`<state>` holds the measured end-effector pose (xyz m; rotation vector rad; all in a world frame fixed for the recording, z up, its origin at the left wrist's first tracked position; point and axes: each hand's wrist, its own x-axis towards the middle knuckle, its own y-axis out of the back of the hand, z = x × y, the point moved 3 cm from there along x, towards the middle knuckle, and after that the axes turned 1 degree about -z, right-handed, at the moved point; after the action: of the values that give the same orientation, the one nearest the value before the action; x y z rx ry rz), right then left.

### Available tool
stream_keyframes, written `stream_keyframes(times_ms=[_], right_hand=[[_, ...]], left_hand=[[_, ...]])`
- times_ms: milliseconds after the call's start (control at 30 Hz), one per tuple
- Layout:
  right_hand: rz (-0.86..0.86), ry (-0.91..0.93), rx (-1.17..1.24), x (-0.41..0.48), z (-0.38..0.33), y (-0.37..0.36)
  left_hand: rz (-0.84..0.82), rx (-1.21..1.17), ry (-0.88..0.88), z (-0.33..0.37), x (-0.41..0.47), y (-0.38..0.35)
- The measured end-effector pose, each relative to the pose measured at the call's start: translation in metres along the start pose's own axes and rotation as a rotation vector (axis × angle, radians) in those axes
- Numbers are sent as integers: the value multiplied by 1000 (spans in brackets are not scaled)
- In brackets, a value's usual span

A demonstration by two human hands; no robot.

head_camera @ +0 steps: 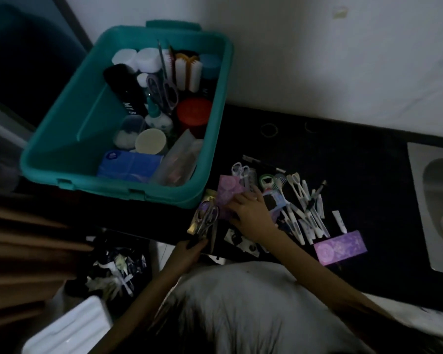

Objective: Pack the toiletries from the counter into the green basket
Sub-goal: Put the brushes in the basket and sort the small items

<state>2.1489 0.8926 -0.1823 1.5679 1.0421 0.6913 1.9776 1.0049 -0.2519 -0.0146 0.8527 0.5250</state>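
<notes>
The green basket [49, 149] stands on the dark counter at the left and holds several jars, bottles, scissors, a brush and a blue pack. Right of it lies a heap of small toiletries [302, 213]: toothbrushes, combs, small scissors, tubes. My right hand [251, 213] rests on the heap's left side, its fingers on a purple packet [228, 192]. At the counter's front edge my left hand [189, 249] grips a bundle of scissors and a gold packet [205, 221] from below. A second purple packet [339, 247] lies further right.
A steel sink [437, 200] is set into the counter at the far right. Two hair ties [269, 130] lie near the white wall. Below the counter sit a dark bag of rubbish [115, 267] and a white box [69, 328].
</notes>
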Motion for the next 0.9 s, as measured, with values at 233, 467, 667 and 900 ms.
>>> stream_keyframes(times_ms=[233,467,667,900], right_hand=[[-145,431,-290,2,-31,-14],[-143,328,-335,10,-21,-23],[15,136,-235,8,6,-17],[170,-120,201,-2,41,-5]], left_hand=[[31,-221,112,-23,1,5],[-108,-271,95,0,-10,-12],[-324,-313,119,36,-8,-29],[-220,-456,79,70,12,-47]])
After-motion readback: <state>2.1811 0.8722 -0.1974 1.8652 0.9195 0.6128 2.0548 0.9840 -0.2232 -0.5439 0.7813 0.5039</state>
